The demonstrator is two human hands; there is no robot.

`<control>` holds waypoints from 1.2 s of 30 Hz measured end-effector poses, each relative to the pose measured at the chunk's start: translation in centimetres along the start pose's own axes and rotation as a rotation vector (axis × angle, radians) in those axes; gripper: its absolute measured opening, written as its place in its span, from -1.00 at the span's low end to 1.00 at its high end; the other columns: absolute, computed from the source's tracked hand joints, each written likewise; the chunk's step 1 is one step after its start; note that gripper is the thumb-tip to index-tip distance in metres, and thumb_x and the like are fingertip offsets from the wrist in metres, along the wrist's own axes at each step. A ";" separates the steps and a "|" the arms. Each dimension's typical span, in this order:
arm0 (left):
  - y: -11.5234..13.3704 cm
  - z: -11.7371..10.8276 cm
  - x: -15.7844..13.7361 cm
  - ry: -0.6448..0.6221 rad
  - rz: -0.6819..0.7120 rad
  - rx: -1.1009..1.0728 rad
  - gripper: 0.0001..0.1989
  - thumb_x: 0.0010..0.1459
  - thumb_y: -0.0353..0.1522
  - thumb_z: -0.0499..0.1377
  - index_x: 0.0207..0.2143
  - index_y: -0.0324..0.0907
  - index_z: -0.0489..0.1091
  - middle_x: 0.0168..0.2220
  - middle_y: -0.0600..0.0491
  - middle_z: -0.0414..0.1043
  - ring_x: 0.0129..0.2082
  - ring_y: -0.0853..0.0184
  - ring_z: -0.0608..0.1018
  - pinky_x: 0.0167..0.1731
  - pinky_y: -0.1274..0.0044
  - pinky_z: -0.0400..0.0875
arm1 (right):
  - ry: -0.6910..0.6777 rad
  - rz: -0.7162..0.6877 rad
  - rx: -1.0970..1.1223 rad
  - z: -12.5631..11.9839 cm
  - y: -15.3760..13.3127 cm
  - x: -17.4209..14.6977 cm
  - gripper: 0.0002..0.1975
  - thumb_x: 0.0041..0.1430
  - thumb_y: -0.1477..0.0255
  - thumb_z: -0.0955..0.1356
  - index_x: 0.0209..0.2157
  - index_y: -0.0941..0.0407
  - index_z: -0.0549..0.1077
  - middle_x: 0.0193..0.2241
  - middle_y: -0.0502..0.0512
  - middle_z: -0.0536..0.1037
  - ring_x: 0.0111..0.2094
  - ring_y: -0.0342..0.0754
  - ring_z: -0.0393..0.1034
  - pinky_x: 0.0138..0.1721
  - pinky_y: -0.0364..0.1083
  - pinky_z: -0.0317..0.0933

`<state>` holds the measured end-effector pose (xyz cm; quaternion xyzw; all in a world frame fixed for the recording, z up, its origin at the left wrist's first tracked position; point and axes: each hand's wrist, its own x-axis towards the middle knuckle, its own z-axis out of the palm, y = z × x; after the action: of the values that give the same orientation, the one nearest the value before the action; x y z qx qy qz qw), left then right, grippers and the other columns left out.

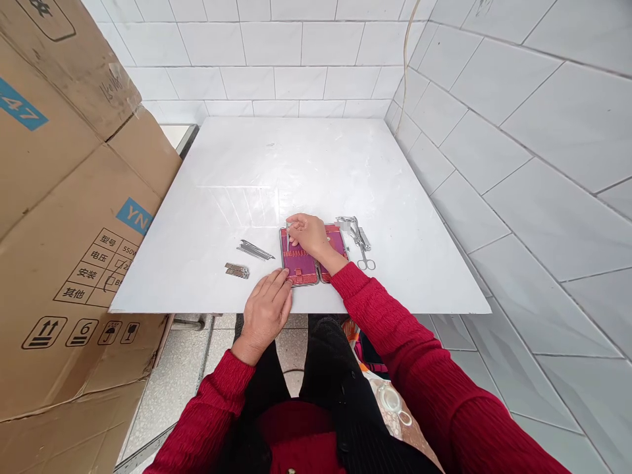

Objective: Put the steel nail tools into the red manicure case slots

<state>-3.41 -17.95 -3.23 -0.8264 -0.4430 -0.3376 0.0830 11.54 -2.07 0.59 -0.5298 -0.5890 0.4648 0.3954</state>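
A small manicure case (pixel 302 266) lies open on the white table, with a purple lining, red trim and a row of red loops. My right hand (pixel 310 235) reaches over its left half. Thumb and fingertips pinch a slim metal manicure tool (pixel 288 245), which points down at the loops; its exact kind is too small to tell. My left hand (pixel 266 304) lies at the table's front edge, fingers stretched out, fingertips touching the case's lower left corner. Left of the case are several thin metal tools (pixel 255 249) and nail clippers (pixel 237 270).
To the right of the case lie small scissors (pixel 365 255) among other metal tools (pixel 351 226). Big cardboard boxes (pixel 74 197) stand along the table's left side. White tiled walls (pixel 276 46) close off the back and right of the table (pixel 316 158).
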 end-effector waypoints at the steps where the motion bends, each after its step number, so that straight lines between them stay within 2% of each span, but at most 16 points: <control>1: 0.0 0.0 0.0 0.000 0.002 0.001 -0.74 0.35 -0.49 0.12 0.05 -0.23 0.44 0.14 -0.16 0.52 0.18 0.09 0.53 0.13 0.20 0.50 | 0.003 0.001 -0.001 0.0 -0.1 0.0 -0.81 0.16 0.62 0.34 -0.18 0.17 0.50 -0.54 -0.12 0.50 -0.60 -0.24 0.42 -0.52 -0.26 0.32; 8: 0.0 0.0 0.1 0.005 0.001 -0.002 -0.74 0.35 -0.50 0.11 0.05 -0.22 0.44 0.13 -0.15 0.52 0.17 0.09 0.53 0.13 0.21 0.50 | -0.007 -0.023 -0.005 0.1 0.2 0.0 -0.80 0.14 0.63 0.34 -0.20 0.16 0.51 -0.54 -0.11 0.51 -0.58 -0.22 0.43 -0.50 -0.25 0.33; 15: 0.0 0.1 0.0 0.004 -0.001 -0.005 -0.72 0.35 -0.49 0.11 0.07 -0.21 0.43 0.14 -0.14 0.51 0.19 0.10 0.53 0.13 0.20 0.49 | -0.014 0.021 -0.024 0.1 0.0 -0.2 -0.85 0.13 0.65 0.33 -0.30 0.15 0.48 -0.59 -0.11 0.50 -0.61 -0.22 0.41 -0.52 -0.25 0.31; 20: 0.0 0.1 0.0 0.011 0.003 -0.001 -0.73 0.34 -0.50 0.12 0.06 -0.23 0.43 0.14 -0.15 0.52 0.19 0.09 0.53 0.13 0.20 0.50 | -0.020 -0.007 -0.078 0.1 -0.2 -0.5 -0.87 0.14 0.61 0.34 -0.31 0.14 0.49 -0.54 -0.09 0.52 -0.56 -0.19 0.43 -0.48 -0.22 0.31; 27: 0.0 0.0 0.0 0.006 -0.003 -0.009 -0.71 0.36 -0.50 0.10 0.09 -0.20 0.42 0.14 -0.14 0.52 0.18 0.10 0.53 0.14 0.20 0.50 | 0.023 -0.142 -0.323 0.3 0.3 -0.9 -0.82 0.16 0.57 0.30 -0.33 0.12 0.55 -0.50 -0.06 0.56 -0.45 -0.12 0.42 -0.38 -0.16 0.22; 31: 0.0 0.0 0.0 0.004 -0.010 -0.015 -0.69 0.36 -0.48 0.09 0.11 -0.18 0.41 0.14 -0.13 0.51 0.19 0.11 0.52 0.16 0.20 0.48 | 0.029 -0.230 -0.468 0.4 0.4 -1.2 -0.79 0.21 0.55 0.28 -0.34 0.10 0.56 -0.39 -0.01 0.61 -0.36 -0.08 0.43 -0.29 -0.13 0.20; 36: 0.0 0.1 -0.1 -0.005 -0.019 -0.034 -0.69 0.36 -0.48 0.09 0.12 -0.18 0.41 0.16 -0.13 0.50 0.20 0.10 0.51 0.16 0.19 0.48 | 0.018 -0.267 -0.647 0.4 -0.1 -1.7 -0.77 0.28 0.53 0.25 -0.33 0.12 0.55 -0.31 0.07 0.61 -0.28 -0.04 0.42 -0.24 -0.11 0.15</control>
<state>-3.46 -17.98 -3.35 -0.8242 -0.4452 -0.3439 0.0650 11.39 -3.82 0.65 -0.5501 -0.7663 0.1937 0.2697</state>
